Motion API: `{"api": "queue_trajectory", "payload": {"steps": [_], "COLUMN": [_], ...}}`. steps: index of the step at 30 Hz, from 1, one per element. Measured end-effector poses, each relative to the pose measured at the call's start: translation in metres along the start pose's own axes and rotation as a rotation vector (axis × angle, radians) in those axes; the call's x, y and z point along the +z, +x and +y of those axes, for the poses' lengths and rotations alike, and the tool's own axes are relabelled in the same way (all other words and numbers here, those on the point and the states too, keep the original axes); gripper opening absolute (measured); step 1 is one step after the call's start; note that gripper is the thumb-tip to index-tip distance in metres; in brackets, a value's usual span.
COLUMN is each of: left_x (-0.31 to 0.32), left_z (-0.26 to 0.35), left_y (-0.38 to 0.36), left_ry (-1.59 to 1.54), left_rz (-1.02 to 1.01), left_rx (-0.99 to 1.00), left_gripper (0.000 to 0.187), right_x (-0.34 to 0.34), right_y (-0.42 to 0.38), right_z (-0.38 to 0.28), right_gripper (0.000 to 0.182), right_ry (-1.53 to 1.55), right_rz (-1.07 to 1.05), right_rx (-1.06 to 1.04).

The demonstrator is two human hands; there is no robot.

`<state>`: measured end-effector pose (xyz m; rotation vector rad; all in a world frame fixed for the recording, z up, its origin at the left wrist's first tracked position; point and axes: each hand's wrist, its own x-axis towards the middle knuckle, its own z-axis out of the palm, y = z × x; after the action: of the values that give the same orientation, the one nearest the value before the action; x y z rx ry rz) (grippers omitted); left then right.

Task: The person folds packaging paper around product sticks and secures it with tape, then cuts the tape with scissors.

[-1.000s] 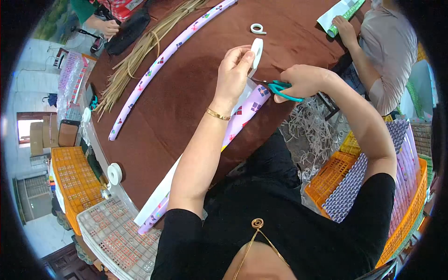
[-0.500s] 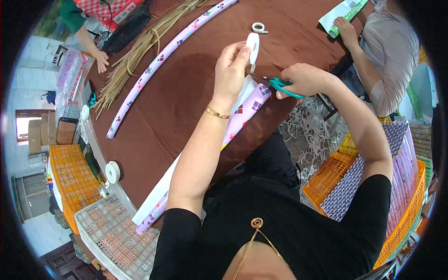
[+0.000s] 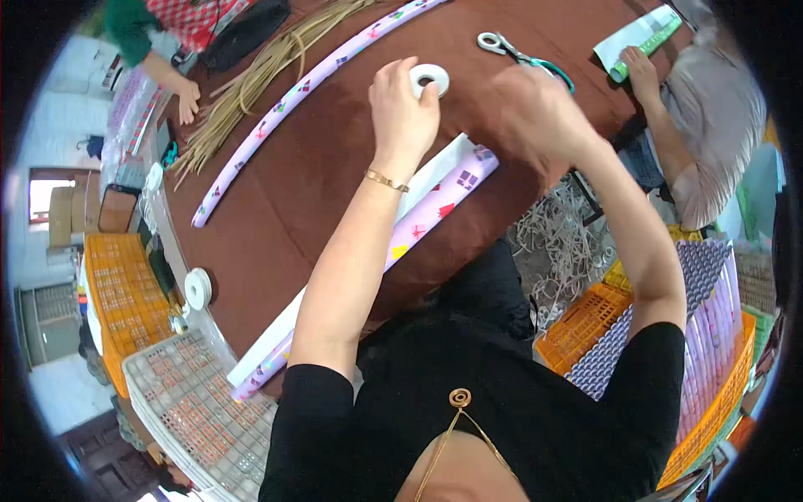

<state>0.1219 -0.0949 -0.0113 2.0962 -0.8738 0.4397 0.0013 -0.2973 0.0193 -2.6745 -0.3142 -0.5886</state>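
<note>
My left hand [image 3: 406, 109] is closed on a white tape roll [image 3: 441, 86], held above the brown cloth. My right hand [image 3: 535, 113] is smeared by motion, so its fingers cannot be made out. Scissors [image 3: 557, 74] with teal handles are just beyond it, pointing at another small white tape roll [image 3: 484, 45] on the cloth. Under my left forearm runs a lilac patterned roll of paper [image 3: 428, 216] with a white edge, lying diagonally along the table's near side.
A long, curved lilac tube [image 3: 276, 113] and a bundle of dry strips [image 3: 251, 88] lie across the table [image 3: 326, 201]. A white spool [image 3: 198, 289] sits at the left edge. Co-workers' hands [image 3: 189, 102] are at far left and right. Crates [image 3: 196, 410] flank me.
The scissors have left my right hand's earlier cutting spot and are farther up the table. My left hand has turned the tape roll face-up, away from the lilac roll's end.
</note>
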Motion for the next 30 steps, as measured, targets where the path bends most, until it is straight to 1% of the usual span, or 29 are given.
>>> {"api": "queue_trajectory", "payload": {"steps": [1, 2, 4, 5, 6, 7, 8, 9, 10, 12, 14, 15, 16, 17, 18, 19, 22, 24, 27, 30], "left_x": [-0.005, -0.009, -0.029, -0.037, -0.047, -0.059, -0.071, -0.088, -0.105, -0.137, -0.163, -0.175, -0.186, -0.194, -0.198, -0.198, -0.193, -0.190, -0.188, -0.187], "left_z": [0.006, 0.011, 0.024, 0.026, 0.029, 0.036, 0.040, 0.049, 0.057, 0.065, 0.061, 0.057, 0.053, 0.049, 0.046, 0.046, 0.043, 0.043, 0.041, 0.040], "left_y": [0.000, -0.002, -0.009, -0.019, -0.032, -0.049, -0.070, -0.091, -0.110, -0.144, -0.176, -0.189, -0.199, -0.208, -0.214, -0.215, -0.214, -0.215, -0.216, -0.218], "left_ry": [-0.108, -0.157, -0.226, -0.222, -0.196, -0.179, -0.163, -0.094, 0.005, 0.099, 0.197, 0.216, 0.235, 0.284, 0.322, 0.318, 0.327, 0.326, 0.310, 0.324], "left_rz": [-0.018, 0.015, -0.127, -0.183, -0.234, -0.320, -0.365, -0.403, -0.442, -0.515, -0.503, -0.505, -0.507, -0.482, -0.439, -0.429, -0.392, -0.374, -0.374, -0.386], "left_rx": [-0.038, -0.054, -0.067, -0.037, 0.048, 0.042, 0.055, 0.072, 0.088, 0.050, 0.013, -0.033, -0.079, -0.095, -0.081, -0.094, -0.113, -0.111, -0.112, -0.118], "left_gripper": [0.039, 0.033, 0.027, 0.024, 0.024, 0.025, 0.029, 0.036, 0.044, 0.057, 0.062, 0.064, 0.066, 0.067, 0.067, 0.067, 0.067, 0.068, 0.068, 0.068], "right_x": [0.000, 0.000, 0.006, 0.010, 0.015, 0.020, 0.021, 0.018, 0.012, -0.002, -0.006, -0.010, -0.010, -0.008, -0.005, 0.002, 0.033, 0.055, 0.070, 0.066], "right_y": [-0.001, -0.004, -0.014, -0.018, -0.023, -0.029, -0.033, -0.035, -0.038, -0.045, -0.053, -0.054, -0.051, -0.048, -0.044, -0.040, -0.028, -0.027, -0.024, -0.024], "right_z": [-0.023, -0.045, -0.070, -0.074, -0.074, -0.072, -0.070, -0.070, -0.069, -0.062, -0.049, -0.047, -0.052, -0.061, -0.071, -0.088, -0.135, -0.161, -0.174, -0.166], "right_gripper": [0.037, 0.042, 0.046, 0.042, 0.042, 0.039, 0.036, 0.032, 0.032, 0.033, 0.034, 0.039, 0.039, 0.041, 0.044, 0.049, 0.062, 0.074, 0.076, 0.074], "right_ry": [0.039, 0.076, 0.099, 0.065, 0.067, 0.048, 0.030, -0.013, -0.010, -0.120, -0.166, -0.168, -0.169, -0.140, -0.108, -0.093, -0.107, -0.064, -0.064, -0.070], "right_rz": [-0.067, -0.132, -0.240, -0.256, -0.264, -0.291, -0.319, -0.304, -0.315, -0.312, -0.246, -0.298, -0.308, -0.269, -0.231, -0.255, -0.301, -0.262, -0.281, -0.248], "right_rx": [-0.085, -0.171, -0.181, -0.206, -0.220, -0.194, -0.169, -0.172, -0.189, -0.067, 0.000, 0.031, 0.013, -0.004, -0.021, 0.002, -0.142, -0.199, -0.200, -0.177]}}
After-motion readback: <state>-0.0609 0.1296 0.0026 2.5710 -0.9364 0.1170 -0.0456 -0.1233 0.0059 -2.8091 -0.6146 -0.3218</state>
